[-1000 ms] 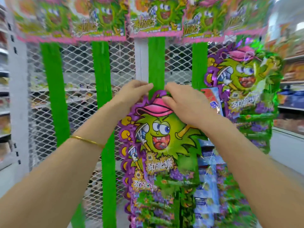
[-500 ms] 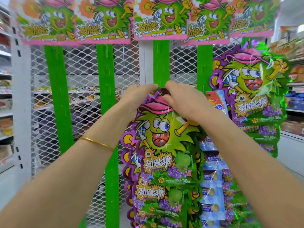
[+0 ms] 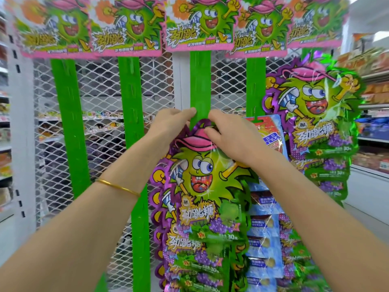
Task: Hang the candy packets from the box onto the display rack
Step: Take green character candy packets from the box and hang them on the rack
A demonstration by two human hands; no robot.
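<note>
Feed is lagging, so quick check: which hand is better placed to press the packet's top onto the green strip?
Probably right. The right hand pinches the packet at its cap, directly under the strip; the left hand grips the top's left edge, off to the side.

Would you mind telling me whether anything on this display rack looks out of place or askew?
Only one thing: a string of blue packets hangs between the held candy packet string and the right-hand candy packet string, the only different product here. Nothing looks torn or spilled.

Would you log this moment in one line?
left hand: pinches purple-green foil candy packet top | right hand: same | against: green plastic rack strip
</note>
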